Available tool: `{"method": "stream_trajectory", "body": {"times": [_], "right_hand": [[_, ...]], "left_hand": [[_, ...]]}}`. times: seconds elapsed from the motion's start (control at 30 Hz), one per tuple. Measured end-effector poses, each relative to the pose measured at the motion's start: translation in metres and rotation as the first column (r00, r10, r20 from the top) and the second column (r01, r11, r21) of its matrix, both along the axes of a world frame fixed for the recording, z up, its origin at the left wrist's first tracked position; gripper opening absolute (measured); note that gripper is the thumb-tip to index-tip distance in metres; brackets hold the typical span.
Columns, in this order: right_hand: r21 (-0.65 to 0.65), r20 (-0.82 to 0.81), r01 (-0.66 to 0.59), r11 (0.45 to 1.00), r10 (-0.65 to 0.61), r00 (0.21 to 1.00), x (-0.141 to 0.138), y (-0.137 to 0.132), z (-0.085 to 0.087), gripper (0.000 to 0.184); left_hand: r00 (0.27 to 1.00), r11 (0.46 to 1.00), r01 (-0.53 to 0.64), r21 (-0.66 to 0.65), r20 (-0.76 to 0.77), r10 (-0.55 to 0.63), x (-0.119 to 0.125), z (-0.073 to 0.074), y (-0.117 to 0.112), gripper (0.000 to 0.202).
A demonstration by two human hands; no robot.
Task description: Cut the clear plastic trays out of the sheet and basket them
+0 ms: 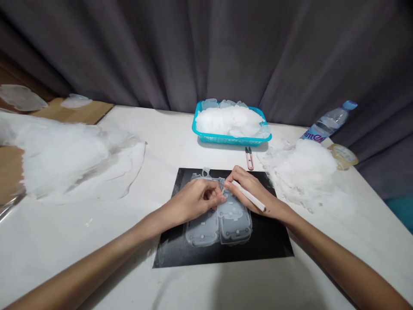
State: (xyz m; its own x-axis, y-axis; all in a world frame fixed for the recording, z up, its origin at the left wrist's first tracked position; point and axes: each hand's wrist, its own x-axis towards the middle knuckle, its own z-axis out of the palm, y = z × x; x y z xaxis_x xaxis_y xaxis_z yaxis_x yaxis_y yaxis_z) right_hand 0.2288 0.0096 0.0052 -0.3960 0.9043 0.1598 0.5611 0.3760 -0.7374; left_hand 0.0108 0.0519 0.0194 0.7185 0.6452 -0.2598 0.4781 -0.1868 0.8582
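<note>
Two translucent molded plastic pieces, joined or side by side, lie on a black mat. Above their upper part, my left hand is closed in a pinch on the plastic, thumb against fingers. My right hand grips a slim white pen-shaped tool, its back end pointing toward me. The tool's working tip is hidden by my fingers, close to the left fingertips. Both hands cover part of the plastic pieces' top edge.
Behind the mat are pink-handled thread snips and a blue basket heaped with white translucent pieces. More plastic piles lie left and right. A water bottle, a tape roll and cardboard stand around them.
</note>
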Motion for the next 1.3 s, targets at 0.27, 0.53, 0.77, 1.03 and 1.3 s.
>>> {"method": "stream_trajectory", "body": {"times": [0.27,0.53,0.77,1.03,1.3], "right_hand": [[0.101,0.103,0.095,0.99,-0.106,0.989,0.003,0.007,-0.01,0.016],[-0.02,0.009,0.006,1.0,-0.006,1.0,0.01,0.009,-0.001,0.025],[-0.107,-0.1,-0.032,0.994,0.022,0.995,0.014,0.01,0.011,0.029],[-0.084,-0.044,-0.125,0.989,0.121,0.992,0.026,0.013,0.008,0.02],[0.059,0.066,-0.096,0.994,0.092,0.994,0.015,0.004,0.003,0.013]], "left_hand": [[1.0,0.991,0.003,-0.133,0.025,0.0,-0.002,-0.006,0.001,0.033],[0.998,0.991,0.005,0.13,-0.07,0.004,0.007,0.0,-0.008,0.03],[1.0,0.993,0.011,0.114,-0.027,-0.008,0.007,-0.007,-0.003,0.042],[0.999,0.996,0.045,0.071,0.004,-0.046,0.005,-0.007,0.0,0.04],[0.999,0.992,0.013,0.129,-0.043,-0.008,0.005,-0.012,-0.005,0.04]]}}
